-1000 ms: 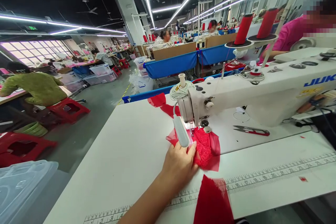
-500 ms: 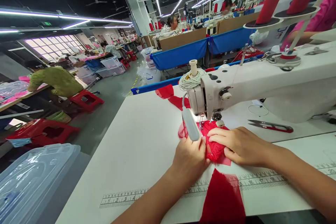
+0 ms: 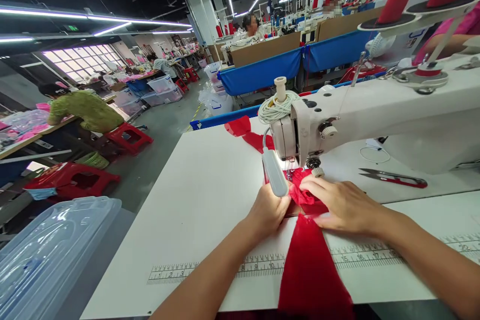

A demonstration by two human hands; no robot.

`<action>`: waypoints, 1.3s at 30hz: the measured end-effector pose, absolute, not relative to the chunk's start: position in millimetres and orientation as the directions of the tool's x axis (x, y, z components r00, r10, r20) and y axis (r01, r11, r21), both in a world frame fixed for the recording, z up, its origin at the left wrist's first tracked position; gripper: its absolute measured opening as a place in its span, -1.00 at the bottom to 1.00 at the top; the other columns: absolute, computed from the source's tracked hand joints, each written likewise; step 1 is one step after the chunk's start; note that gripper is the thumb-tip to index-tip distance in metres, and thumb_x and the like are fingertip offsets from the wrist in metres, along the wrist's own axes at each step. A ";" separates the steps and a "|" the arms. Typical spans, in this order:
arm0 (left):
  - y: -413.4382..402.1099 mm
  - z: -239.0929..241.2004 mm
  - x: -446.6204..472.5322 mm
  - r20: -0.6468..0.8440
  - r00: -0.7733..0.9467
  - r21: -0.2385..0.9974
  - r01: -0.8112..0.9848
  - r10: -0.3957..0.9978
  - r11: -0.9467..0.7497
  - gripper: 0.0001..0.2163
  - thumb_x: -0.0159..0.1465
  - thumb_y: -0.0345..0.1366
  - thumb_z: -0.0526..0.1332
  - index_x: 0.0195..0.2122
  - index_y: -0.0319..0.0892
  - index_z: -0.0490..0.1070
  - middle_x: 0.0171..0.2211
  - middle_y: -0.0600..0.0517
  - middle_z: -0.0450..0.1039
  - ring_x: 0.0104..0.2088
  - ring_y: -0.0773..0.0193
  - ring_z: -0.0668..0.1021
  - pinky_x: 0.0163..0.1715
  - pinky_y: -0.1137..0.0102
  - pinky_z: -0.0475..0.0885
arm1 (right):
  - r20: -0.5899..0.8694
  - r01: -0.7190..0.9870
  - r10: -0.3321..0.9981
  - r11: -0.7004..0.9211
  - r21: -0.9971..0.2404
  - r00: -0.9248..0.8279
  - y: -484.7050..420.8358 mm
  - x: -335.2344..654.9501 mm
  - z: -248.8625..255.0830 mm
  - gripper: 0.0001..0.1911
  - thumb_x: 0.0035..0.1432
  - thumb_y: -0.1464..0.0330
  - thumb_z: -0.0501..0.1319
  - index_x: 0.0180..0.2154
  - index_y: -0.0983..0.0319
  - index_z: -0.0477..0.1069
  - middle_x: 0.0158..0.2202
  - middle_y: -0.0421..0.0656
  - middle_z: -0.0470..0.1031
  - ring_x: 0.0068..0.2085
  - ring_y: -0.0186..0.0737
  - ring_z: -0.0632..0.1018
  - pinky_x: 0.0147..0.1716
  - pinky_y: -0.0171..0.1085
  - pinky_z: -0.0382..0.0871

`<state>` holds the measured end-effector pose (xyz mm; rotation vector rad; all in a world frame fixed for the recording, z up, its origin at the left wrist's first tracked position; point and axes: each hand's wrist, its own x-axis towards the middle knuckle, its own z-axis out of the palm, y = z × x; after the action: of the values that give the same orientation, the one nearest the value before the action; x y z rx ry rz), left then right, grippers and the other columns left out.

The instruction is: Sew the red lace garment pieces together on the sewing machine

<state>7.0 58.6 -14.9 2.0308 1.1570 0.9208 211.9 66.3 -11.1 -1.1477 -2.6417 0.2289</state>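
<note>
Under the needle end of the white sewing machine lies a bunched piece of red lace fabric. My left hand is closed at the fabric's left edge, its fingertips partly hidden behind a small grey lamp. From the right, my right hand grips the bunched lace with curled fingers, the thumb lower down near the table. A longer red fabric piece runs from between my hands over the table's front edge. The stitching point is largely covered by fabric and lamp.
Thread snips lie right of my right hand. Red scraps rest behind the machine head. A printed ruler crosses the white tabletop. A lidded plastic bin stands at left. Co-workers sit at other tables.
The lace has become more bunched under my right fingers. The long red piece has shifted up between my hands. My left hand has drawn slightly away from the lace's front part.
</note>
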 end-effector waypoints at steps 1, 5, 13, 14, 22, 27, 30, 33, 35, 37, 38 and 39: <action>61.6 -14.2 7.4 0.205 0.343 0.835 0.427 0.917 -0.347 -0.79 0.27 -0.38 0.02 -0.53 -0.13 0.11 -0.56 0.10 0.27 -0.51 0.34 0.37 -0.51 0.43 0.30 | 0.229 0.720 0.751 0.660 -0.216 -0.619 67.0 207.9 -15.7 -0.82 0.15 0.28 0.17 -0.19 0.18 0.33 -0.28 -0.15 0.48 -0.47 -0.22 0.43 -0.56 -0.27 0.13; 70.0 -15.7 9.7 0.139 0.302 0.881 0.398 0.943 -0.257 -0.75 0.31 -0.28 0.01 -0.53 -0.12 0.06 -0.66 0.19 0.08 -0.62 0.40 0.24 -0.60 0.46 0.21 | 0.472 0.717 0.747 0.633 -0.292 -0.468 69.1 195.9 -29.6 -0.84 0.25 0.25 0.11 -0.28 0.18 0.37 -0.51 -0.22 0.39 -0.56 -0.27 0.35 -0.58 -0.31 0.15; 72.3 -10.5 11.2 0.101 0.321 0.927 0.312 0.942 -0.206 -0.69 0.26 -0.22 0.10 -0.58 -0.13 0.02 -0.61 0.15 0.08 -0.57 0.41 0.20 -0.57 0.45 0.20 | 0.538 0.704 0.742 0.625 -0.337 -0.401 69.3 191.7 -29.7 -0.85 0.15 0.38 0.06 -0.30 0.18 0.40 -0.51 -0.20 0.42 -0.51 -0.26 0.40 -0.53 -0.33 0.21; 72.0 -9.7 10.5 0.088 0.318 0.932 0.310 0.944 -0.191 -0.70 0.26 -0.22 0.09 -0.57 -0.13 0.03 -0.61 0.16 0.07 -0.60 0.42 0.19 -0.60 0.45 0.18 | 0.553 0.703 0.741 0.621 -0.347 -0.382 70.2 191.6 -29.9 -0.85 0.14 0.40 0.06 -0.37 0.18 0.39 -0.53 -0.20 0.40 -0.53 -0.27 0.39 -0.54 -0.33 0.20; 68.3 -15.1 7.5 0.016 0.383 0.936 0.318 0.924 -0.148 -0.80 0.11 -0.36 0.18 -0.51 -0.11 0.10 -0.64 0.20 0.07 -0.65 0.43 0.19 -0.68 0.47 0.15 | 0.532 0.613 0.779 0.607 -0.506 -0.333 73.8 192.0 -30.5 -0.70 0.18 0.39 0.03 -0.60 0.18 0.16 -0.66 -0.28 0.19 -0.59 -0.34 0.27 -0.57 -0.36 0.14; 69.4 -24.7 12.2 0.193 0.300 0.853 0.419 0.934 -0.311 -0.78 0.07 -0.42 0.16 -0.58 -0.13 0.07 -0.61 0.17 0.10 -0.58 0.41 0.20 -0.60 0.46 0.15 | 0.491 0.606 0.781 0.616 -0.504 -0.385 74.8 195.5 -34.9 -0.73 0.22 0.35 0.03 -0.51 0.19 0.33 -0.56 -0.21 0.38 -0.52 -0.30 0.38 -0.51 -0.34 0.23; 71.4 -26.5 11.1 0.238 0.331 0.824 0.430 0.913 -0.370 -0.79 0.09 -0.44 0.13 -0.60 -0.15 0.10 -0.57 0.12 0.18 -0.52 0.37 0.26 -0.52 0.45 0.20 | 0.492 0.596 0.769 0.633 -0.495 -0.408 73.9 196.9 -36.3 -0.75 0.24 0.35 0.03 -0.44 0.19 0.39 -0.49 -0.18 0.45 -0.48 -0.28 0.44 -0.47 -0.33 0.28; 73.0 -26.1 8.0 0.271 0.372 0.802 0.422 0.888 -0.422 -0.83 0.13 -0.44 0.12 -0.59 -0.17 0.20 -0.53 0.08 0.28 -0.46 0.33 0.34 -0.43 0.42 0.27 | 0.546 0.606 0.748 0.645 -0.465 -0.377 70.9 197.2 -35.1 -0.84 0.16 0.44 0.06 -0.32 0.18 0.41 -0.38 -0.15 0.48 -0.41 -0.26 0.49 -0.44 -0.33 0.33; 73.1 -25.1 6.1 0.285 0.387 0.791 0.423 0.877 -0.443 -0.85 0.16 -0.43 0.11 -0.55 -0.17 0.27 -0.52 0.07 0.33 -0.46 0.32 0.36 -0.40 0.41 0.30 | 0.603 0.625 0.725 0.649 -0.434 -0.334 68.5 197.9 -33.7 -0.81 0.08 0.50 0.06 -0.29 0.18 0.38 -0.30 -0.13 0.49 -0.37 -0.26 0.50 -0.44 -0.33 0.35; 72.2 -23.8 5.0 0.298 0.391 0.774 0.434 0.871 -0.461 -0.89 0.16 -0.44 0.09 -0.48 -0.17 0.34 -0.51 0.08 0.35 -0.47 0.31 0.37 -0.39 0.40 0.33 | 0.646 0.642 0.700 0.653 -0.403 -0.306 66.3 199.9 -32.6 -0.82 0.07 0.51 0.05 -0.33 0.16 0.34 -0.31 -0.15 0.46 -0.41 -0.30 0.48 -0.48 -0.34 0.33; 71.7 -23.0 4.7 0.307 0.393 0.759 0.448 0.867 -0.472 -0.89 0.16 -0.45 0.08 -0.44 -0.17 0.36 -0.50 0.08 0.36 -0.47 0.31 0.38 -0.39 0.40 0.33 | 0.659 0.650 0.690 0.653 -0.388 -0.300 65.4 201.4 -32.2 -0.84 0.09 0.51 0.05 -0.35 0.16 0.33 -0.33 -0.17 0.45 -0.44 -0.32 0.46 -0.51 -0.35 0.31; 71.2 -22.4 4.5 0.316 0.395 0.741 0.465 0.863 -0.484 -0.88 0.16 -0.46 0.06 -0.43 -0.17 0.36 -0.50 0.08 0.36 -0.47 0.31 0.37 -0.40 0.40 0.33 | 0.669 0.658 0.682 0.653 -0.374 -0.296 64.8 203.0 -31.9 -0.85 0.12 0.50 0.05 -0.36 0.15 0.32 -0.35 -0.18 0.44 -0.48 -0.35 0.44 -0.54 -0.36 0.29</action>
<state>4.5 71.2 -22.4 2.1056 1.1304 0.9438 203.0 64.8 -31.9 -1.0418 -2.0154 0.0345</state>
